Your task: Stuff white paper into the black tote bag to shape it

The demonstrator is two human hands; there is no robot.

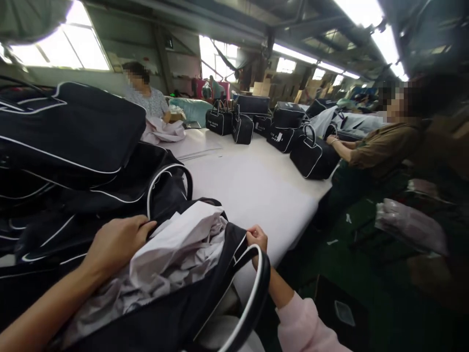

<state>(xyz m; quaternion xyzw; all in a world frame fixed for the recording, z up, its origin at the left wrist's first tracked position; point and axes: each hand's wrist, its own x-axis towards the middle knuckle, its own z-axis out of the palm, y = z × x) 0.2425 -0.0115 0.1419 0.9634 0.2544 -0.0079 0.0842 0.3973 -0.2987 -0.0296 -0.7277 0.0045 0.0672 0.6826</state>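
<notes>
Head: paper (176, 254) (in bag (205, 298)) btwn left hand (117, 239), right hand (257, 238).

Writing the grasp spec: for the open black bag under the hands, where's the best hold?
Probably the near handle of the black bag, from above: it arcs clear of the body, free to hook. The right hand pinches the rim by it; the left hand rests on the paper stuffing.

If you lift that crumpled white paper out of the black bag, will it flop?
Probably: the white paper is creased and bunched, so it looks soft and light. It likely sags rather than stays stiff, since it folds against the black bag.
</notes>
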